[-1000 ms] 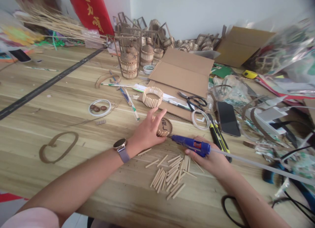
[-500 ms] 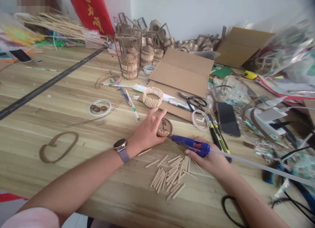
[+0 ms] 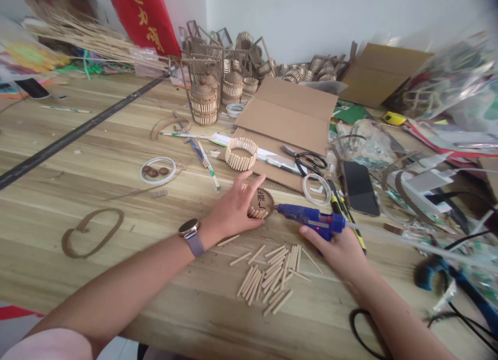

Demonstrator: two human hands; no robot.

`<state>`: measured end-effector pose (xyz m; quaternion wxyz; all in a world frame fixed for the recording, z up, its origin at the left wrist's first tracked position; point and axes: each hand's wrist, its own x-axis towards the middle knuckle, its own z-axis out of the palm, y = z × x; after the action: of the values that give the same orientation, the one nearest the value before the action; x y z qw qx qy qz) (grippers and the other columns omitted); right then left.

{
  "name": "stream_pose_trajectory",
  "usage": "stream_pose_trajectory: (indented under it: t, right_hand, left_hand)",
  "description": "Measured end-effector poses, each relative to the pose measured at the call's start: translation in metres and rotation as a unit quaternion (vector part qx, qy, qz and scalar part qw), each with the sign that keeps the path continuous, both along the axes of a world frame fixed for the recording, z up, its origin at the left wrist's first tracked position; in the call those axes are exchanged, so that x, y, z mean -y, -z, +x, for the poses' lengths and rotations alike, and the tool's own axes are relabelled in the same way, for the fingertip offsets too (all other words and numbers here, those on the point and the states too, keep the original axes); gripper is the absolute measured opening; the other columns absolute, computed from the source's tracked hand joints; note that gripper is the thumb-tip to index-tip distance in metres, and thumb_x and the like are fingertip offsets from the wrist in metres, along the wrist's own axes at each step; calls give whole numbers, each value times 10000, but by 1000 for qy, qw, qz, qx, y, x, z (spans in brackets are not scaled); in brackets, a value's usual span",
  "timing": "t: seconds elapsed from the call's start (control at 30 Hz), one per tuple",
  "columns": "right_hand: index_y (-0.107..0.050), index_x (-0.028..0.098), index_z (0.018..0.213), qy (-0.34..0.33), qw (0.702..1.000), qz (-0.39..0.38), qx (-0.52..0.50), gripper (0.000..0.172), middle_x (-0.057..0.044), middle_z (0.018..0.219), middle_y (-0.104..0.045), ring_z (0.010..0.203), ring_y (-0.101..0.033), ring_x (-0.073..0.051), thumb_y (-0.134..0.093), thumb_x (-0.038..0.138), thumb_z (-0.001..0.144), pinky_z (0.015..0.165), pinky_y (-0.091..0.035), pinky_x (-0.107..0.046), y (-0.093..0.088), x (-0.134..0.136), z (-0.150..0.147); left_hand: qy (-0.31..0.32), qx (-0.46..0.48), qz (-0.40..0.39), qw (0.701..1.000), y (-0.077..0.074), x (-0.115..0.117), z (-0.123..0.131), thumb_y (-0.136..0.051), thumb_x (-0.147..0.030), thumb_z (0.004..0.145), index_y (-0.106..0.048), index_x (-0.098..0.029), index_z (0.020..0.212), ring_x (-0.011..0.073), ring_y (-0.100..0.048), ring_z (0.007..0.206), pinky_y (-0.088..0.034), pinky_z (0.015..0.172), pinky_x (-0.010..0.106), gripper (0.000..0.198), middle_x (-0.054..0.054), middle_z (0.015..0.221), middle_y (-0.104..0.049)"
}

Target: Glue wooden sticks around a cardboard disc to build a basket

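Observation:
A round brown disc (image 3: 261, 199) with dark printed characters lies on the table, short wooden sticks standing along its near edge. My left hand (image 3: 233, 203), wearing a watch at the wrist, grips its left side between thumb and fingers and partly hides it. In my right hand (image 3: 337, 245) is a blue glue gun (image 3: 307, 218), its nozzle at the right rim of the disc; whether it touches I cannot tell. Several loose wooden sticks (image 3: 272, 277) lie in a pile below. Just beyond the disc stands a ring of sticks (image 3: 241, 155).
Scissors (image 3: 307, 160), a tape roll (image 3: 317, 189), a yellow-black cutter (image 3: 350, 220) and a phone (image 3: 360, 188) lie to the right. Cardboard (image 3: 288, 113) and finished small wooden baskets (image 3: 204, 103) stand behind. A brown strip loop (image 3: 93, 233) lies at left; a cable (image 3: 365, 334) curls at lower right.
The glue gun in my right hand has moved slightly right and up, its nozzle shifting along the disc's rim. My left hand and the disc stay nearly in place.

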<state>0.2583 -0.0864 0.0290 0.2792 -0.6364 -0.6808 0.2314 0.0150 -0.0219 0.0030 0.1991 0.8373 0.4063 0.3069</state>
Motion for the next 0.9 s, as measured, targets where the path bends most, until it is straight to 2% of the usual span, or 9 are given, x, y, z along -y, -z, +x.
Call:
stream_pose_trajectory:
  t: [0.17, 0.3, 0.4, 0.47, 0.53, 0.6, 0.7, 0.77, 0.9]
  right_hand:
    - [-662, 176, 796, 58, 990, -87, -94, 421, -13, 596, -639, 505, -556, -161, -628, 592, 743, 438, -409, -262, 0, -6, 3]
    - [-648, 168, 991, 44, 969, -135, -204, 443, -18, 742, -680, 568, -569, -139, -626, 559, 784, 490, -423, -246, 4, -10, 11]
    - [-659, 183, 1057, 48, 989, -100, -96, 423, -39, 833, -708, 644, -614, -177, -589, 528, 822, 560, -467, -290, 2, -12, 19]
    - [-685, 180, 989, 78, 995, 1, 61, 378, -63, 810, -698, 686, -621, -220, -576, 506, 832, 615, -483, -344, -3, -10, 21]
    - [-691, 185, 889, 75, 971, 123, 191, 305, -86, 789, -682, 726, -609, -248, -556, 457, 861, 680, -477, -390, -9, -6, 15]
    - [-672, 198, 839, -3, 949, 202, 240, 243, -90, 779, -681, 736, -593, -241, -513, 367, 911, 718, -463, -395, -15, 1, 2]
    - [-654, 195, 872, -218, 918, 242, 228, 203, -65, 768, -691, 723, -588, -202, -466, 207, 947, 697, -461, -338, -21, 11, -28]
    - [-641, 166, 905, -335, 881, 251, 218, 246, -85, 895, -710, 813, -606, -196, -404, 132, 961, 718, -461, -319, -23, 17, -48]
    - [-608, 171, 814, -395, 848, 223, 274, 220, -43, 743, -661, 717, -574, -182, -444, 104, 944, 668, -437, -301, -22, 21, -73]
  left_hand:
    - [62, 9, -15, 998, -2, 0, -1, -837, -256, 633, -149, -312, 1443, 327, -528, 1174, -460, 1009, 548, 1065, 168, 1494, -178]
    - [71, 8, -25, 997, -1, 0, -3, -839, -245, 633, -158, -324, 1444, 321, -528, 1181, -454, 1019, 541, 1061, 163, 1504, -169]
    - [70, 11, -29, 997, 1, 0, -2, -835, -248, 638, -164, -318, 1448, 325, -513, 1200, -448, 1025, 543, 1055, 161, 1508, -162]
    - [71, 13, -28, 997, 1, -1, -2, -832, -243, 640, -177, -302, 1449, 326, -504, 1209, -442, 1032, 537, 1043, 166, 1505, -171]
    - [72, 11, -27, 997, 1, -1, -2, -829, -241, 642, -190, -282, 1449, 324, -499, 1215, -436, 1041, 526, 1030, 171, 1500, -181]
    - [70, 9, -30, 997, 0, -1, -2, -826, -246, 645, -195, -279, 1448, 324, -494, 1220, -427, 1047, 528, 1023, 168, 1501, -181]
    - [71, 10, -39, 997, -1, -2, -3, -821, -272, 652, -191, -300, 1445, 326, -490, 1219, -419, 1046, 544, 1014, 157, 1504, -169]
    - [73, 14, -43, 996, 0, -2, -3, -816, -280, 657, -194, -308, 1444, 322, -491, 1214, -423, 1041, 538, 1003, 152, 1504, -167]
    - [76, 19, -41, 996, 1, -2, -3, -806, -266, 665, -192, -322, 1447, 315, -492, 1213, -440, 1023, 521, 996, 142, 1508, -173]
